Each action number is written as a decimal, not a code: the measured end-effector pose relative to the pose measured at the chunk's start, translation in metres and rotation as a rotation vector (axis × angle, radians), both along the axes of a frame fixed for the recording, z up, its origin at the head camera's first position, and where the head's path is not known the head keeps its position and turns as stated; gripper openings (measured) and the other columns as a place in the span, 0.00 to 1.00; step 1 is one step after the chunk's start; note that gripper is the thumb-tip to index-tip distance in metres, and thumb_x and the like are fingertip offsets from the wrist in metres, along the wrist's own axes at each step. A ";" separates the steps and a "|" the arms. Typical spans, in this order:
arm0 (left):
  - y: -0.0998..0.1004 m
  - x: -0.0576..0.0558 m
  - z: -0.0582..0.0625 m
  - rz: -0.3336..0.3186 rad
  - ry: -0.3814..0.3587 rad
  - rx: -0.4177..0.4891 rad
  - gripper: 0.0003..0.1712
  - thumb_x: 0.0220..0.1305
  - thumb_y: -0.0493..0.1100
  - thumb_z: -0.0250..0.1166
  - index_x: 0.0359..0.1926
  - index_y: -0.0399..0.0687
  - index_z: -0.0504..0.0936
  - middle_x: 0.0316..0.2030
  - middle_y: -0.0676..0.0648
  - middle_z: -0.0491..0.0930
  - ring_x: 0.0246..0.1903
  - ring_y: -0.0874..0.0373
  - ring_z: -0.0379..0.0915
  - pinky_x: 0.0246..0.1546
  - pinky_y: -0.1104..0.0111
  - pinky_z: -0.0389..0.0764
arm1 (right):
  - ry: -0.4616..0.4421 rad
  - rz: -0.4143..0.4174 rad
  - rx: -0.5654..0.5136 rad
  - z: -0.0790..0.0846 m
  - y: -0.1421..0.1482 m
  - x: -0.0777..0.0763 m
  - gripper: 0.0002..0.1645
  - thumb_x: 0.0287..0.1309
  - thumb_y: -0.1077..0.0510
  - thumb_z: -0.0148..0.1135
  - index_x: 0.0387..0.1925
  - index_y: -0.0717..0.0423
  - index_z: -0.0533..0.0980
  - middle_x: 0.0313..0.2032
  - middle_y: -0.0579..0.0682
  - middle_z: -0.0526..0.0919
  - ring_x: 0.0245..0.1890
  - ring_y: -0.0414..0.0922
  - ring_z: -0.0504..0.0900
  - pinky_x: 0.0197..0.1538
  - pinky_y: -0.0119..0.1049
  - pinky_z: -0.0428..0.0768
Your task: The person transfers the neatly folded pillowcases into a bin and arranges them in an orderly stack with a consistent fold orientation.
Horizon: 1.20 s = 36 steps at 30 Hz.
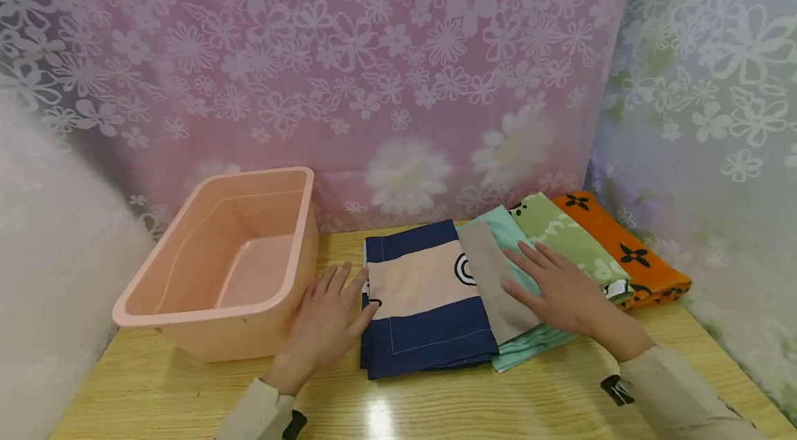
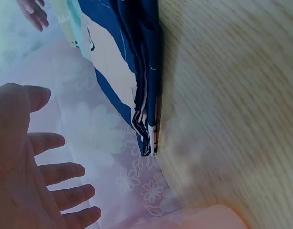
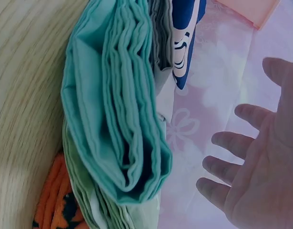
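Note:
Several folded cloths overlap in a row on the table. A navy and peach cloth [image 1: 414, 281] lies at the left end, its layered folds seen edge-on in the left wrist view. Beside it come a grey cloth [image 1: 498, 288], a teal cloth [image 3: 115, 105], a green patterned cloth [image 1: 560, 232] and an orange cloth with dark flower shapes [image 1: 623, 246]. My left hand [image 1: 325, 322] hovers with spread fingers between the basin and the navy cloth. Over the teal cloth, my right hand [image 1: 557, 288] is held with fingers extended, apart from the fabric in the right wrist view. Neither hand holds anything.
A pink plastic basin [image 1: 295, 295] stands on the left of the wooden table [image 1: 436, 405], close to my left hand. Floral curtains [image 1: 398, 80] hang behind the table and at both sides.

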<state>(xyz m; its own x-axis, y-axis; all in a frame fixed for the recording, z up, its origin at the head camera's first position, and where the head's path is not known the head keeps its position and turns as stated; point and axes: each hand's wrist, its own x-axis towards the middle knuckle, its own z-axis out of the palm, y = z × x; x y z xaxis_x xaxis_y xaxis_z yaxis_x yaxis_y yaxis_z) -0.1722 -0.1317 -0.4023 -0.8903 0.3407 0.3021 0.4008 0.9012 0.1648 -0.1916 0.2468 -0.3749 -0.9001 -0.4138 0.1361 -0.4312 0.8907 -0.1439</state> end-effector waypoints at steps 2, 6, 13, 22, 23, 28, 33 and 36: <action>0.001 -0.001 0.002 0.014 -0.020 0.033 0.35 0.68 0.63 0.52 0.70 0.55 0.65 0.67 0.41 0.61 0.66 0.40 0.55 0.61 0.42 0.58 | -0.020 -0.012 -0.035 0.001 -0.001 -0.001 0.41 0.67 0.32 0.42 0.73 0.49 0.56 0.70 0.61 0.56 0.68 0.64 0.51 0.65 0.62 0.52; 0.004 -0.003 0.004 0.031 -0.060 0.088 0.35 0.69 0.64 0.49 0.70 0.54 0.65 0.67 0.42 0.62 0.66 0.43 0.56 0.60 0.42 0.60 | -0.032 -0.025 -0.101 0.003 -0.005 -0.004 0.40 0.68 0.34 0.42 0.73 0.49 0.56 0.70 0.62 0.57 0.67 0.64 0.54 0.63 0.64 0.55; 0.006 -0.006 0.006 0.035 -0.154 0.253 0.34 0.68 0.60 0.55 0.69 0.49 0.65 0.65 0.43 0.65 0.63 0.44 0.61 0.61 0.47 0.62 | -0.072 -0.004 -0.260 0.005 -0.013 -0.008 0.37 0.70 0.38 0.43 0.72 0.53 0.57 0.68 0.61 0.61 0.65 0.63 0.59 0.61 0.63 0.59; 0.002 -0.016 0.002 0.063 -0.363 0.573 0.33 0.69 0.57 0.56 0.68 0.45 0.65 0.65 0.42 0.66 0.63 0.43 0.62 0.59 0.47 0.66 | -0.213 0.006 -0.456 0.004 -0.021 -0.012 0.36 0.72 0.40 0.41 0.72 0.55 0.56 0.69 0.60 0.59 0.63 0.63 0.63 0.58 0.62 0.66; 0.002 -0.017 0.002 0.061 -0.383 0.605 0.33 0.69 0.56 0.57 0.68 0.44 0.65 0.64 0.42 0.66 0.62 0.42 0.62 0.58 0.46 0.66 | -0.217 0.008 -0.467 0.003 -0.021 -0.012 0.36 0.72 0.41 0.42 0.72 0.56 0.56 0.68 0.60 0.60 0.63 0.63 0.65 0.57 0.61 0.67; 0.002 -0.018 0.003 0.063 -0.450 0.688 0.32 0.69 0.52 0.58 0.67 0.40 0.66 0.63 0.37 0.66 0.61 0.38 0.63 0.56 0.47 0.69 | -0.252 0.012 -0.516 0.001 -0.022 -0.013 0.35 0.73 0.42 0.42 0.72 0.57 0.56 0.67 0.60 0.62 0.61 0.62 0.67 0.57 0.60 0.68; 0.003 -0.020 0.001 0.074 -0.510 0.752 0.29 0.69 0.50 0.57 0.66 0.40 0.66 0.61 0.33 0.67 0.59 0.38 0.65 0.55 0.47 0.70 | -0.329 0.033 -0.625 -0.004 -0.025 -0.016 0.35 0.73 0.45 0.42 0.70 0.63 0.56 0.67 0.64 0.61 0.64 0.63 0.62 0.61 0.61 0.63; 0.003 -0.021 -0.002 0.084 -0.522 0.767 0.29 0.70 0.49 0.57 0.65 0.39 0.66 0.61 0.33 0.67 0.59 0.39 0.66 0.55 0.47 0.70 | -0.361 0.045 -0.686 -0.009 -0.027 -0.018 0.35 0.74 0.47 0.43 0.69 0.66 0.56 0.67 0.66 0.60 0.65 0.63 0.61 0.61 0.60 0.62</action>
<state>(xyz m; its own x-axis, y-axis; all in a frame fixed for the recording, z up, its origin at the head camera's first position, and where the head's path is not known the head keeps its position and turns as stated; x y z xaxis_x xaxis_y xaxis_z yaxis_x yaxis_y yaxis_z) -0.1936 -0.1284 -0.4048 -0.9895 0.1421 -0.0278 0.0466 0.4942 0.8681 -0.2097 0.2200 -0.3838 -0.9219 -0.3799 0.0763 -0.2861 0.5346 -0.7952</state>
